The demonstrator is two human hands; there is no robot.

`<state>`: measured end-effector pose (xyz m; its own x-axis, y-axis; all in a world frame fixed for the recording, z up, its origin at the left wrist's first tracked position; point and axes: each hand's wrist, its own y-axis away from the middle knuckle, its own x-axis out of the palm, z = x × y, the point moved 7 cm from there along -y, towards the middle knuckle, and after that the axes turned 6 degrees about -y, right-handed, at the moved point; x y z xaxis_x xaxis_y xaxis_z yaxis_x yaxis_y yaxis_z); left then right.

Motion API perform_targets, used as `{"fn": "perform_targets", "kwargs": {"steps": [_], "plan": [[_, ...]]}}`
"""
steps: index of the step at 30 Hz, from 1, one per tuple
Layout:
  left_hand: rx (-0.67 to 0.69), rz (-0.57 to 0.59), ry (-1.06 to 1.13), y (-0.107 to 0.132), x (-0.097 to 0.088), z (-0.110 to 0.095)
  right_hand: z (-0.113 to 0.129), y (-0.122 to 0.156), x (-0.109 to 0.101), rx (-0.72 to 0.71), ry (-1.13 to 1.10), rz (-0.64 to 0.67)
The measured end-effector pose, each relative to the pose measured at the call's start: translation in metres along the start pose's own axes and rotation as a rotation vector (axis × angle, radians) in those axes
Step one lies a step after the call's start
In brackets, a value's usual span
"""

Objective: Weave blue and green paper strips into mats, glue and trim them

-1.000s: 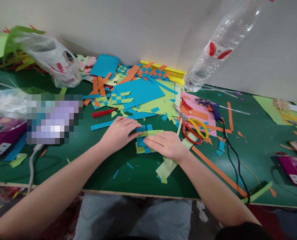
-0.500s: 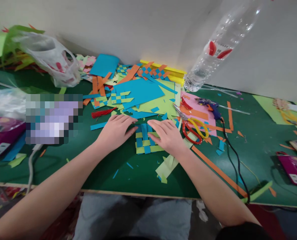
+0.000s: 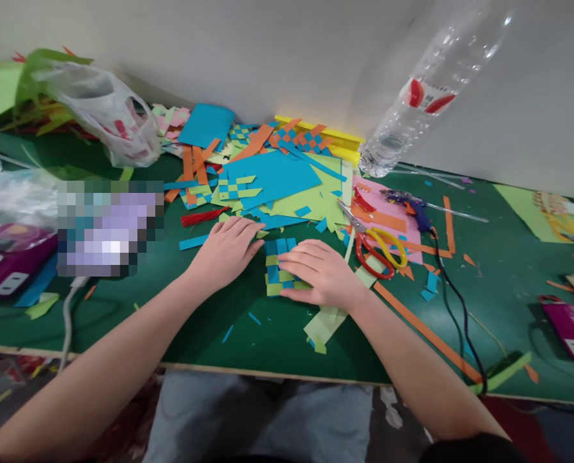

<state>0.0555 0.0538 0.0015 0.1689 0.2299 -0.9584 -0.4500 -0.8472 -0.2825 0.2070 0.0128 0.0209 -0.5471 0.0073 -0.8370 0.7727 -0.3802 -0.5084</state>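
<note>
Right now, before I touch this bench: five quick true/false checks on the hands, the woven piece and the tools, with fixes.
1. The right hand is over part of the woven paper piece. True.
2. The woven paper piece is orange and pink. False: what shows of it is blue and light green.
3. The left hand is gripping the scissors. False: the scissors lie on the right, apart from it.
4. The glue gun lies to the right of the scissors. True.
5. Both scissor handles are yellow. False: one is red, one yellow.
</note>
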Motion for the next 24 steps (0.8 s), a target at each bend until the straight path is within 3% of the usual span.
{"fn": "perform_targets", "kwargs": {"steps": [7,16,24], "plan": [[0.065,0.008,-0.019,-0.002,0.002,-0.003,0.003,0.002,0.004,-0.018,0.005,0.007],[0.027,0.042,0.096,-0.004,0.010,0.001,0.001,0.003,0.016,0.001,-0.009,0.132],[-0.052,0.100,0.255,-0.008,0.014,0.003,0.001,0.002,0.017,0.011,-0.027,0.166]]}}
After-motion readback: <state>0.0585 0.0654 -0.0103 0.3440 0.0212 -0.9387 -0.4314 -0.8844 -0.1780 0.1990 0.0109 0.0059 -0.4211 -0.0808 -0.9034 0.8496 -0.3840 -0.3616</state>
